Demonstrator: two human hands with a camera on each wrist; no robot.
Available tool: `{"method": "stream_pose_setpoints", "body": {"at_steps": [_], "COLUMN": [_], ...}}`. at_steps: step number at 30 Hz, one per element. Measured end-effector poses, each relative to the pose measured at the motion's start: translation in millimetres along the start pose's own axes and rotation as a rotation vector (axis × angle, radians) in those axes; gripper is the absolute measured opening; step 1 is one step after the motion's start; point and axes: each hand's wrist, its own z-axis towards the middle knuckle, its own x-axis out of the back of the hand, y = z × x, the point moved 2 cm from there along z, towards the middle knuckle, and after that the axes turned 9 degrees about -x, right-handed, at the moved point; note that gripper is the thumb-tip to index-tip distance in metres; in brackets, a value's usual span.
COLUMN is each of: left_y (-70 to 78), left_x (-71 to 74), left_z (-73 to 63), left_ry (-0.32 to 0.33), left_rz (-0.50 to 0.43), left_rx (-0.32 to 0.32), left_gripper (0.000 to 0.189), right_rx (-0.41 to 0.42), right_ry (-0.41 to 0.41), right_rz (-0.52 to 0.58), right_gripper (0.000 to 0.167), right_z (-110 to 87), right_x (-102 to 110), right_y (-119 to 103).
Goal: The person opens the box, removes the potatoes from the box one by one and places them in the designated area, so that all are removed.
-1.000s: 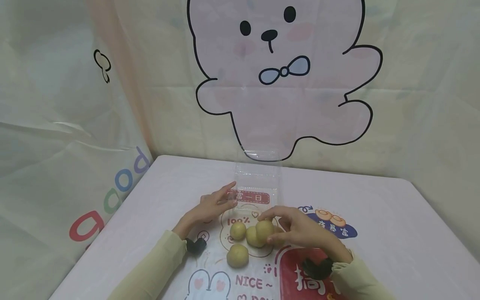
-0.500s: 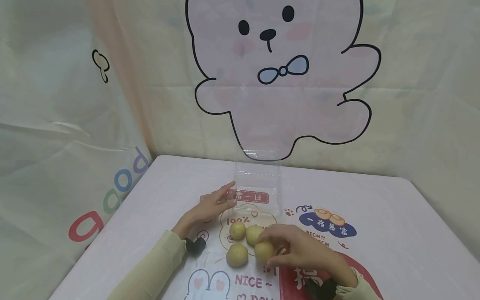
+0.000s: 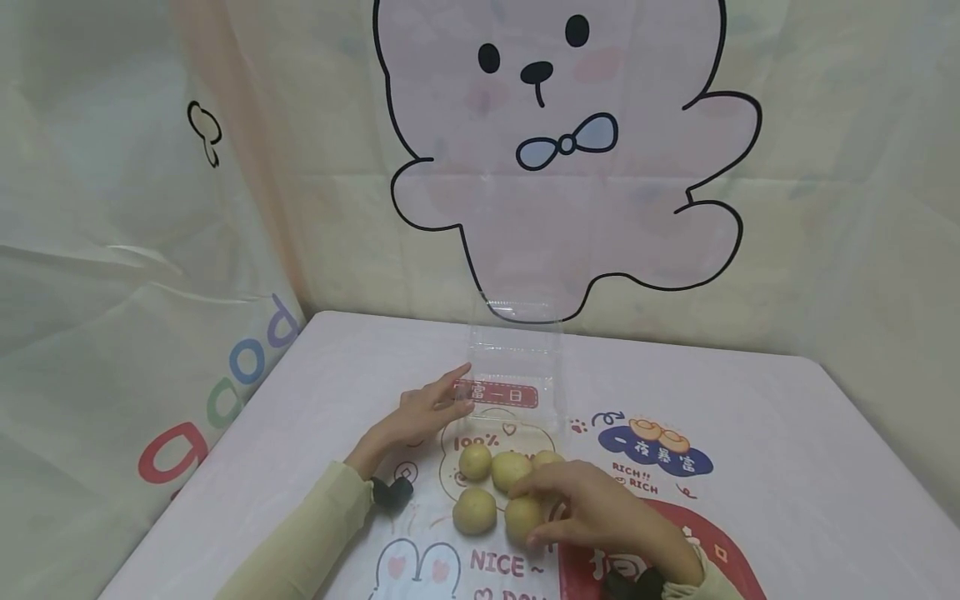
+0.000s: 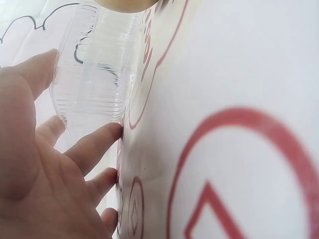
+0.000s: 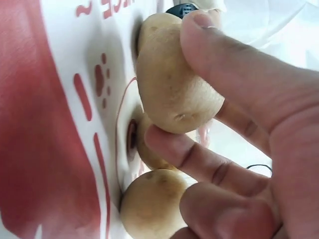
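Observation:
My right hand point(image 3: 596, 507) holds a small pale-yellow potato point(image 3: 523, 521) between thumb and fingers, low over the table at the front of a small group. In the right wrist view, thumb and fingertip lie on either side of that potato point(image 5: 174, 79). Left of it sits another potato point(image 3: 475, 511); behind are a round one point(image 3: 476, 461), a middle one point(image 3: 511, 472) and one partly hidden by the right hand point(image 3: 547, 458). My left hand point(image 3: 423, 412), fingers extended, touches the left side of a clear plastic box point(image 3: 517, 362). Its fingertips meet the box wall point(image 4: 92, 89) in the left wrist view.
The box's lid point(image 3: 517, 323) stands raised at its back. Beneath everything lies a white tablecloth point(image 3: 720, 400) with red and blue prints. A curtain point(image 3: 810, 233) with a bear drawing hangs behind the table, and another sheet hangs at the left.
My right hand has brought the held potato forward and down, from above the back potatoes to beside the front left one. The left hand has stayed at the box.

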Motion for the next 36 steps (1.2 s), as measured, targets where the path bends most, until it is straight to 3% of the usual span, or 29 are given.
{"method": "stream_pose_setpoints", "body": {"at_steps": [8,18,31,36], "left_y": [2.1,-0.7,3.5,7.0], "left_x": [0.3,-0.3,-0.2,0.6], "left_z": [-0.9,0.7,0.3,-0.3], "left_ry": [0.001,0.0,-0.003,0.003], "left_rz": [0.015,-0.028,0.009,0.001], "left_rx": [0.006,0.001,0.015,0.037], "left_gripper": [0.069,0.071,0.066,0.065], "right_rx": [0.011,0.028,-0.027,-0.032], "right_ry": [0.076,0.116,0.108,0.155], "right_rz": [-0.173,-0.21,-0.232,-0.251], "right_gripper": [0.048,0.05,0.052,0.041], "right_z": [2.5,4.5,2.3,-1.4], "right_x": [-6,-12,-10,-4], "right_y": [5,3,-3,-10]}}
